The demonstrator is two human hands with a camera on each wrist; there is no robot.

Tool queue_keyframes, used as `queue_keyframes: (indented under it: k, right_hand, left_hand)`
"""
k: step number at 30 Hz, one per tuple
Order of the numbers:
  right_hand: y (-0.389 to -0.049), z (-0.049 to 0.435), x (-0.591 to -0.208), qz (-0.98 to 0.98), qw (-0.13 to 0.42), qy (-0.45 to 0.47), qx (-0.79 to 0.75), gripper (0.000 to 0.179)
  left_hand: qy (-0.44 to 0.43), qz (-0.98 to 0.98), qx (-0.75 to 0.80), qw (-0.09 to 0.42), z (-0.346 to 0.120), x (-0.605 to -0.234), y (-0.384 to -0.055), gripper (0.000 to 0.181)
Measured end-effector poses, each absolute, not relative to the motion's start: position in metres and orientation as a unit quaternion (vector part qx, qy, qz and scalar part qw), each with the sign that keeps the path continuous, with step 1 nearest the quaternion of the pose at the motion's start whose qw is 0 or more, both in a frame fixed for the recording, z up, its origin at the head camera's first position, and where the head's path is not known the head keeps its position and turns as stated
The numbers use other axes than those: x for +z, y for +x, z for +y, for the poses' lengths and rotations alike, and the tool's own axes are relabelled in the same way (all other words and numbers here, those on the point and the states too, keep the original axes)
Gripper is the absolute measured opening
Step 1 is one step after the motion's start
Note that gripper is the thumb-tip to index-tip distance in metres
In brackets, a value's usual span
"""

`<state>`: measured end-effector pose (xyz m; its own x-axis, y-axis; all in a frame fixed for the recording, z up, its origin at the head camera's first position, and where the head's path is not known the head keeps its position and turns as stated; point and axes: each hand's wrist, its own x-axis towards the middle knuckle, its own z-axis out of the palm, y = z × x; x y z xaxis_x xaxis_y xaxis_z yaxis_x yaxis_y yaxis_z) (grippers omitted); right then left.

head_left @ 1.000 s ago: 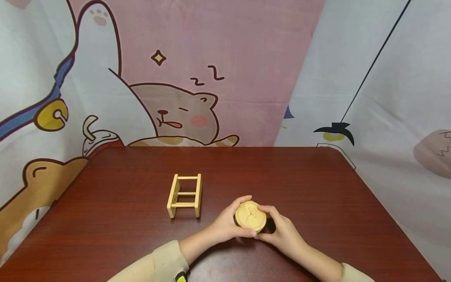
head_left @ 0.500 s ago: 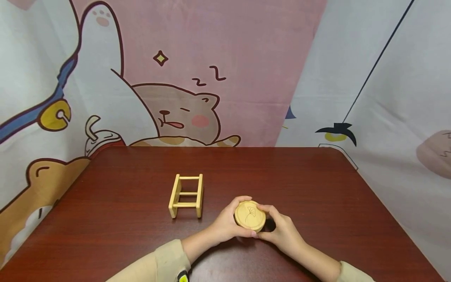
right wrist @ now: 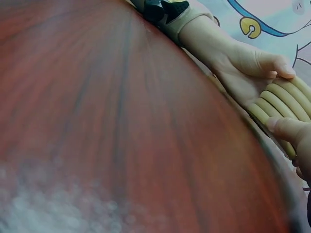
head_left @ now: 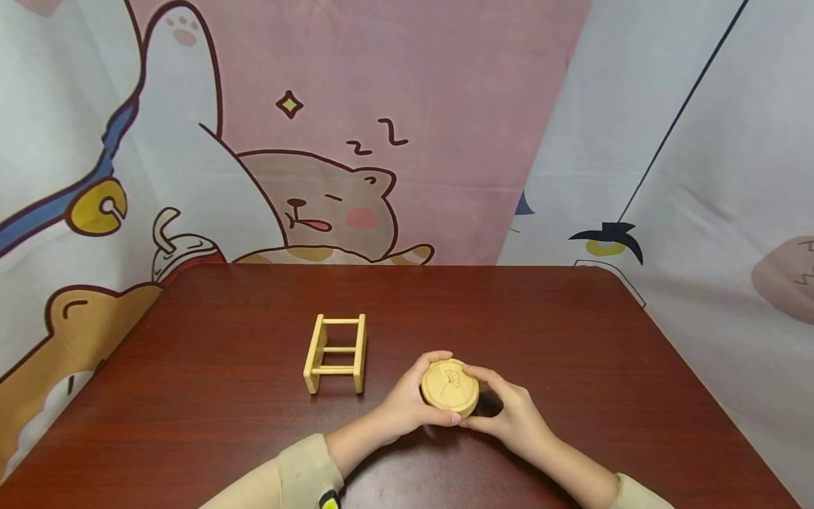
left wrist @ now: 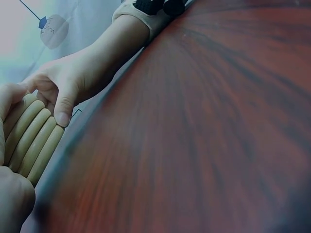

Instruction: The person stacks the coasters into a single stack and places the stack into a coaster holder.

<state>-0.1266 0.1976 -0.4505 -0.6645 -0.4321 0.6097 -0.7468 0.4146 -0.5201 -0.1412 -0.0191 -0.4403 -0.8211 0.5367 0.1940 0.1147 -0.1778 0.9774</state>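
Both hands hold a stack of several round wooden coasters [head_left: 450, 385] [left wrist: 34, 138] [right wrist: 284, 99] just above the table. A leaf line drawing marks the top coaster. My left hand [head_left: 405, 401] grips the stack's left side, thumb at the near edge and fingers round the far edge. On the other side, my right hand [head_left: 518, 420] pinches it between thumb and fingers. Layered rims show in both wrist views, where the stack appears tilted. A pale wooden rack [head_left: 340, 370] with two side panels and crossbars stands left of the hands, touched by neither.
The dark red-brown wooden table [head_left: 540, 318] extends around the hands, its far edge meeting a cartoon-printed cloth backdrop [head_left: 458, 141]. Similar cloth [head_left: 712, 212] hangs along the right side. Beige sleeves [head_left: 311, 463] cover the forearms.
The stack has risen or shifted slightly away from me in both hands, and more of its near rim shows. The grips look the same, and the rack stays in place.
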Motion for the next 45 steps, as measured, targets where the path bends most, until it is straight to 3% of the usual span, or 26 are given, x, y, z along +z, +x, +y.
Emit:
queue_keyframes:
  k: [18,27,40,45]
  right_hand:
    - [-0.121,0.195,-0.436,-0.779,0.171,0.359,0.485,0.083]
    - [-0.119,0.182,-0.429,-0.720,0.217,0.387,0.533,0.074]
    - [-0.099,0.153,-0.405,-0.713,0.273,0.311,0.566,0.064]
    - [-0.096,0.145,-0.403,-0.724,0.286,0.278,0.563,0.070]
  left_hand:
    - [0.227,0.547,0.787,0.172,-0.021,-0.430,-0.138,0.086]
    - [0.204,0.488,0.833,0.163,-0.020,-0.426,-0.136,0.079]
    - [0.177,0.394,0.886,0.170,-0.013,-0.415,-0.132,0.075]
    - [0.164,0.368,0.900,0.165,-0.009,-0.412,-0.129,0.070]
